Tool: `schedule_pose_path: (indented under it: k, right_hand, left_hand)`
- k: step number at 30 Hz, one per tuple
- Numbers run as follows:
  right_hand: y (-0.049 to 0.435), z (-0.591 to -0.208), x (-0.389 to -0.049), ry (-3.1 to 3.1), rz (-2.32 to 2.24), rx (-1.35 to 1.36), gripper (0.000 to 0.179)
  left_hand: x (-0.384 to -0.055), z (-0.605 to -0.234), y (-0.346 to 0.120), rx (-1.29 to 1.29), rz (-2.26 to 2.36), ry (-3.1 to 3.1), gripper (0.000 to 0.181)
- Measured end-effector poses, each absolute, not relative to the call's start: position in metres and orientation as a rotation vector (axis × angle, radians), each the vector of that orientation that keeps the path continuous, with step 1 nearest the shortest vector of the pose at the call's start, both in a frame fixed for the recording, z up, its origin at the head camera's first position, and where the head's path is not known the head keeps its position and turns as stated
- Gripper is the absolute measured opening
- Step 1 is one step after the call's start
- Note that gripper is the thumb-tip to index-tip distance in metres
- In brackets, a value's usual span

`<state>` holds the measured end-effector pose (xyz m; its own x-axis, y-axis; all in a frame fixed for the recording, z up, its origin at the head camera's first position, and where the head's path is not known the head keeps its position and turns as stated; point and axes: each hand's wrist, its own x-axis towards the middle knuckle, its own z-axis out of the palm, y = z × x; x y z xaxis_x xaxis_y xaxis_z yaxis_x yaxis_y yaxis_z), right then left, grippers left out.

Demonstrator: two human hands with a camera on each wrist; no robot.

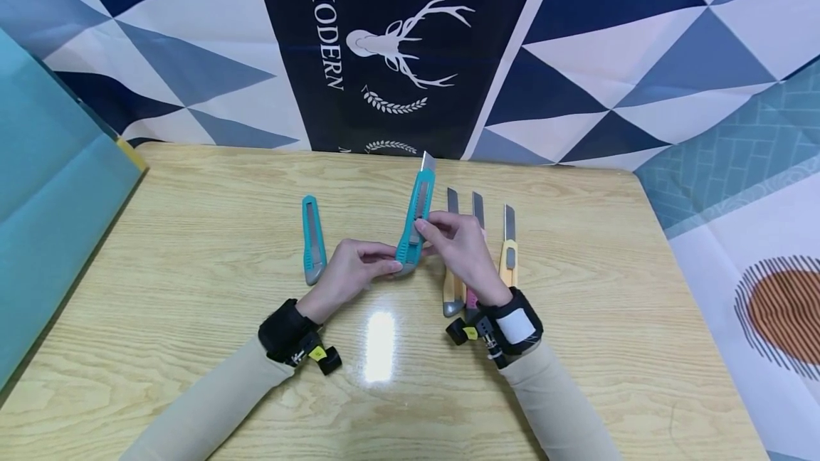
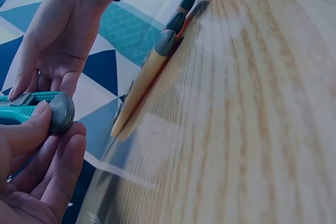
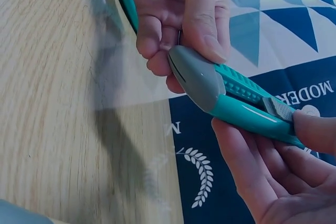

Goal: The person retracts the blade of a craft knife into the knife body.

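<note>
Both hands hold a teal utility knife [image 1: 417, 199] above the table, its blade [image 1: 428, 161] extended and pointing away. My left hand [image 1: 346, 270] pinches the grey end cap [image 3: 197, 77] between thumb and fingers. Farther up the body, my right hand [image 1: 463, 251] grips the knife, its thumb on the grey slider [image 3: 277, 108] in the right wrist view. A second teal utility knife [image 1: 313, 240], no blade showing, lies left of my left hand. Under and beside the right hand lie a yellow-orange knife [image 1: 452, 290], a pink knife [image 1: 471, 299] and another yellow knife [image 1: 509, 262], blades out.
The wooden table [image 1: 192, 347] ends at a patterned cloth [image 1: 211, 41] hanging behind it. A light-blue box-like object [image 1: 51, 191] stands along the left edge. More patterned cloth [image 1: 737, 233] lies beyond the right edge. Exposed blades point toward the back.
</note>
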<state>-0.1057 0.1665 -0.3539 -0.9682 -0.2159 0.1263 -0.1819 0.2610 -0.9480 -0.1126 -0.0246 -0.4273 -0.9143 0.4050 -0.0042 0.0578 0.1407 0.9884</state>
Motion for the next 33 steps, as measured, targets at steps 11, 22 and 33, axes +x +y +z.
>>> schedule_pose_path:
  k: [11,22,33]
  right_hand:
    - [0.173,-0.380,-0.115,2.491,-1.835,-0.405,0.017]
    - [0.174,-0.381,-0.117,2.545,-1.828,-0.415,0.016]
    - [0.167,-0.359,-0.108,2.570,-1.781,-0.452,0.016]
  left_hand:
    - [-0.113,-0.430,-0.025,0.440,1.870,2.131,0.022]
    - [-0.113,-0.421,-0.025,0.472,1.885,2.047,0.022]
    - [-0.102,-0.390,-0.027,0.468,1.870,2.119,0.017]
